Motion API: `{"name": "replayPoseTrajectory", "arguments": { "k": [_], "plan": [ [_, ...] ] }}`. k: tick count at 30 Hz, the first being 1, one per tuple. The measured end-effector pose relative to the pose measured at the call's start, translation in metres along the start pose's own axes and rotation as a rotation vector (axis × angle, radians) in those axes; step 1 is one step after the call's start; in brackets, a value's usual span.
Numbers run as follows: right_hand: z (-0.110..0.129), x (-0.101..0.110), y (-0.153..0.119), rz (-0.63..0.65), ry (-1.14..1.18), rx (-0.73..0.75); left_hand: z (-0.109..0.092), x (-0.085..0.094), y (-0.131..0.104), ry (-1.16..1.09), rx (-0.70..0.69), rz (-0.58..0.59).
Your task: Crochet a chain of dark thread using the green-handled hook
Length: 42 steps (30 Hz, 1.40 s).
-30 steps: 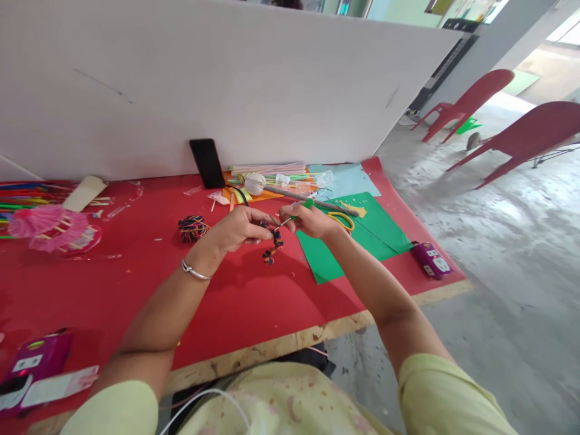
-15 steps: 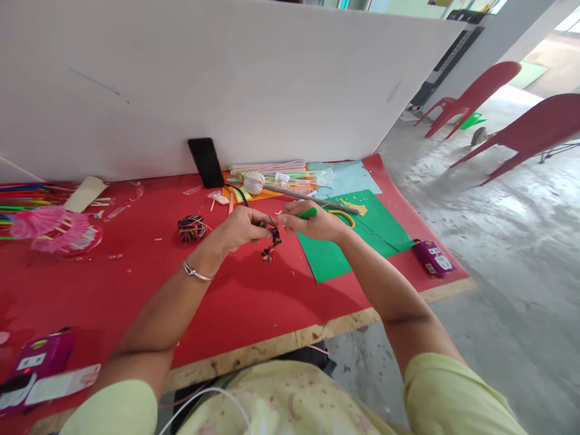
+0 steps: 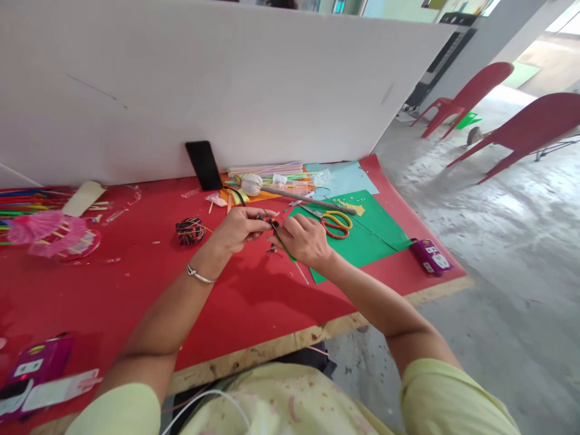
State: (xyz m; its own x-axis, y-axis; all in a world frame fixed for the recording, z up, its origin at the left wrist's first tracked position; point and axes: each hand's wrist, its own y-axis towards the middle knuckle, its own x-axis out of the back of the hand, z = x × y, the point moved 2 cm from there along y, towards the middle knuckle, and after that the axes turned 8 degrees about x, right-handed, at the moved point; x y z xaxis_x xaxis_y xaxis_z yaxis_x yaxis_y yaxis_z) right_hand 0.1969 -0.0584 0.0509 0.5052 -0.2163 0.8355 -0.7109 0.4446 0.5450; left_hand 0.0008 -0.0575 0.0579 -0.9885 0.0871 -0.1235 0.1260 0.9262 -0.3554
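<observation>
At far left, a purple rectangular box (image 3: 48, 367) is showing white labels too small to read. Past a multicoloured yarn ball (image 3: 190, 231), my left hand (image 3: 242, 229) is pinching knotted dark-and-orange yarn (image 3: 273, 223) above the red-covered table (image 3: 217, 326); my right hand (image 3: 307, 243) is curling round a slim green tool (image 3: 285, 246). Rightward, a purple carton (image 3: 430, 257) is bearing illegible white marks; red plastic chairs (image 3: 534, 130) are standing on grey floor (image 3: 507, 272).

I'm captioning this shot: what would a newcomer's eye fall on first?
Likely the bright red tabletop, over which the left hand holds a dark, multicoloured yarn piece close to the right hand. Next, the green sheet on the table's right, with red-and-yellow-handled scissors on it, and the frilly pink craft at far left. Two red chairs stand at upper right.
</observation>
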Motion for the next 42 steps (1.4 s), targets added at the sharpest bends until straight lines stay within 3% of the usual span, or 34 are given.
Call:
{"name": "replayPoseTrajectory", "arguments": {
  "k": [4, 7, 11, 14, 17, 23, 27, 31, 36, 42],
  "plan": [
    [0.004, -0.017, -0.009, -0.127, -0.213, 0.015, -0.006, -0.003, -0.001, -0.112, -0.001, 0.026],
    [-0.002, -0.02, -0.009, -0.144, -0.191, 0.053, -0.011, -0.002, -0.003, -0.075, -0.022, 0.074],
    [-0.012, -0.009, -0.005, -0.046, -0.064, 0.148, -0.012, 0.007, -0.004, 0.128, -0.037, 0.146],
    [-0.014, 0.004, 0.0, 0.055, -0.004, 0.193, -0.011, 0.015, -0.002, 0.274, -0.094, 0.073],
    [-0.008, 0.01, 0.002, 0.099, 0.03, 0.179, -0.008, 0.015, 0.002, 0.28, -0.103, 0.046],
    [0.001, -0.005, -0.005, -0.073, -0.129, 0.009, -0.005, -0.004, 0.002, -0.005, -0.122, -0.001],
    [-0.008, -0.01, -0.011, -0.146, -0.191, 0.075, -0.009, -0.006, 0.0, -0.044, -0.011, 0.117],
    [-0.018, 0.001, -0.009, -0.064, -0.11, 0.239, -0.013, 0.001, 0.0, 0.035, 0.024, 0.188],
    [-0.01, 0.017, 0.0, 0.065, -0.115, 0.203, -0.008, 0.005, 0.002, 0.089, -0.033, 0.107],
    [0.007, 0.029, 0.006, 0.114, -0.227, 0.311, -0.002, 0.004, 0.005, 0.213, -0.097, 0.054]
  ]
}}
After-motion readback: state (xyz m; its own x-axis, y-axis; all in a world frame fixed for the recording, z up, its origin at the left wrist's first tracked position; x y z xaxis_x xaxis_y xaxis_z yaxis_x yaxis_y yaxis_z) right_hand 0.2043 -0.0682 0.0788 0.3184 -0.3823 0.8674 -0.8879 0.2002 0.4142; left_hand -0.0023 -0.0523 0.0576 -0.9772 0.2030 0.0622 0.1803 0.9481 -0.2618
